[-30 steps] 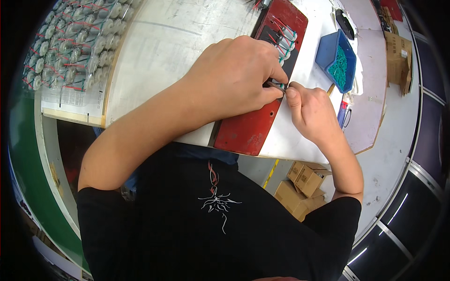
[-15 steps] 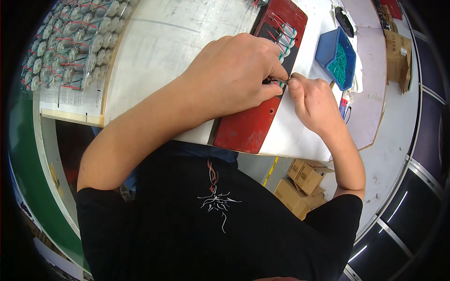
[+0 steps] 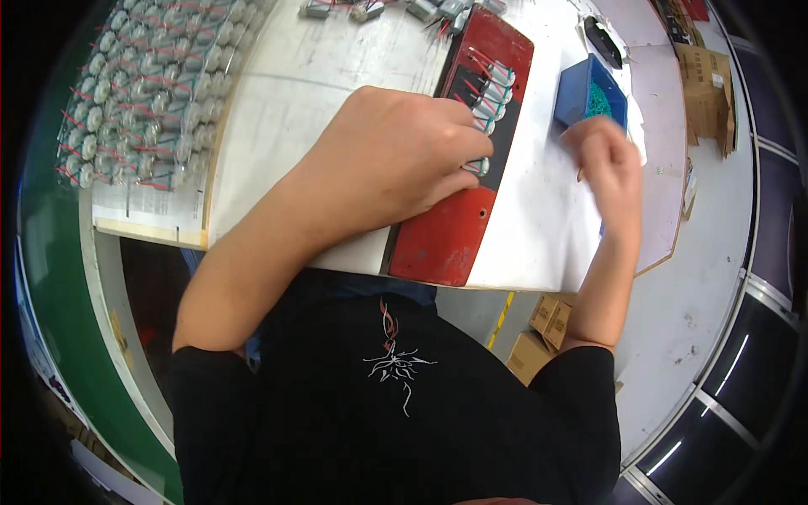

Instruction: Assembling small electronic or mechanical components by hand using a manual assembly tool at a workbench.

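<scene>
My left hand (image 3: 412,147) is closed over the black strip of a red fixture (image 3: 438,240), its fingers curled round a small motor (image 3: 477,167) whose pale round end shows past the fingertips. Beyond those fingers, a row of small grey motors (image 3: 490,105) with red wires sits along the same strip. Smeared by motion, my right hand (image 3: 608,160) is at the near edge of a blue bin (image 3: 574,88) of tiny green pieces (image 3: 598,103). Its fingers are too blurred to show whether they hold anything.
Many wired motors in clear plastic trays (image 3: 151,93) fill the table's left side. Several loose motors (image 3: 429,10) lie at the far edge of view. A black object (image 3: 603,40) rests beyond the bin. Cardboard boxes (image 3: 539,337) stand on the floor below the table.
My right hand has left the fixture and moved right to the blue bin. My left hand stays at the fixture. The whole view has shifted slightly, bringing loose motors into sight at the top.
</scene>
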A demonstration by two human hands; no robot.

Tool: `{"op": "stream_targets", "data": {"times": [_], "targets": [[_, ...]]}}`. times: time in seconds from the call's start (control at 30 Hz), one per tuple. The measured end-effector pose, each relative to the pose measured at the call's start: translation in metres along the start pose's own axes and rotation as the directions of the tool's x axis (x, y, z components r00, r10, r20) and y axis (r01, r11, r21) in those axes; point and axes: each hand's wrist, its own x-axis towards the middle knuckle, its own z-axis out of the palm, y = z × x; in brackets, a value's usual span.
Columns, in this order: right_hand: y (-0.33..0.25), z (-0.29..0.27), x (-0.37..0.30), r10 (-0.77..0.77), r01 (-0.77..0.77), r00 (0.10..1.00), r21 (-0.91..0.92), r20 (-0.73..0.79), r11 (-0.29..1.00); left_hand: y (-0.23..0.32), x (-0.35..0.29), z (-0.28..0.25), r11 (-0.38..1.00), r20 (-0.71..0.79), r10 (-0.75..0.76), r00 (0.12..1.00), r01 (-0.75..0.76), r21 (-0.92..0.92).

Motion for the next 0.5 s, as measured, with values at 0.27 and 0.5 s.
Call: {"op": "stream_targets", "data": {"times": [0.27, 0.5], "targets": [[0.026, -0.017, 0.033, 0.347, -0.437, 0.812, -0.096, -0.469, 0.894, -0.003, 0.004, 0.002, 0.994, -0.171, 0.031, 0.985, -0.013, 0.106], [0.042, -0.021, 0.034, 0.344, -0.425, 0.849, -0.131, -0.401, 0.896, -0.027, 0.013, -0.009, 0.931, -0.394, -0.074, 0.916, 0.205, 0.302]]}}
